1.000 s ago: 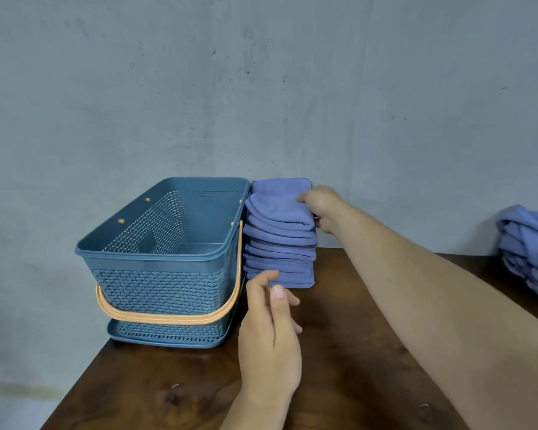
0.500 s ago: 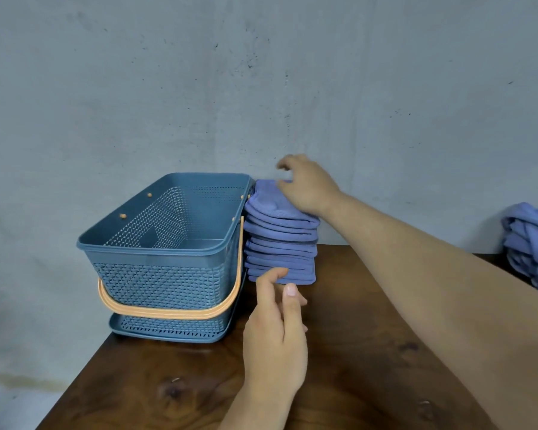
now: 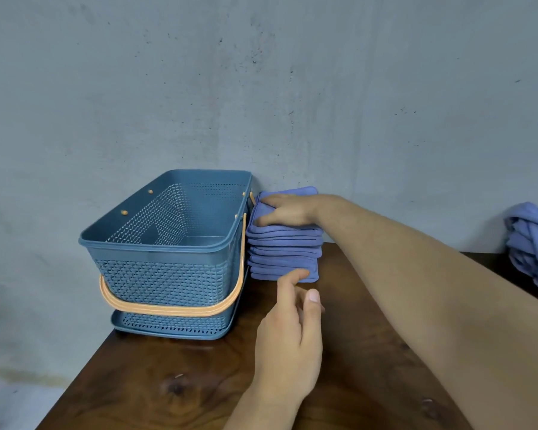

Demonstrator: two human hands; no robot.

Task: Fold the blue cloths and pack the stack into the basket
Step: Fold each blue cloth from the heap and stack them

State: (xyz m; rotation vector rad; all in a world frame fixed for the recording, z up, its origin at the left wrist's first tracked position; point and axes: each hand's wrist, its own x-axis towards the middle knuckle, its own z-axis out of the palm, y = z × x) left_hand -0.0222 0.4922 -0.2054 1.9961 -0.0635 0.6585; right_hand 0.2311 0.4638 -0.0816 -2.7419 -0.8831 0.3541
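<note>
Just to the right of the blue basket (image 3: pixel 156 248), a stack (image 3: pixel 284 252) of folded blue cloths stands on the dark wooden surface (image 3: pixel 174 389), back against the grey wall (image 3: pixel 261 88). Its left side sits so close to the basket wall that I cannot tell whether they touch.

The right hand (image 3: pixel 288 209) reaches in from the right and lies across the top of the stack. Its fingers point toward the basket, and the thumb is lower on the front left corner. The topmost cloth bunches between the fingers and thumb, so the hand appears to pinch it.

The left hand (image 3: pixel 289 336) comes up from the near edge of the surface with its fingers loosely bent and the thumb raised. It holds nothing, and one fingertip touches the front edge of the bottom cloths.

The basket has latticed sides, and its orange handle (image 3: pixel 168 308) is folded down around the front. It rests on a flat blue perforated tray (image 3: pixel 168 330) of the same colour, near the left corner of the surface. Well apart at the far right edge of the view, a loose heap of blue cloths (image 3: pixel 531 243) lies crumpled.
</note>
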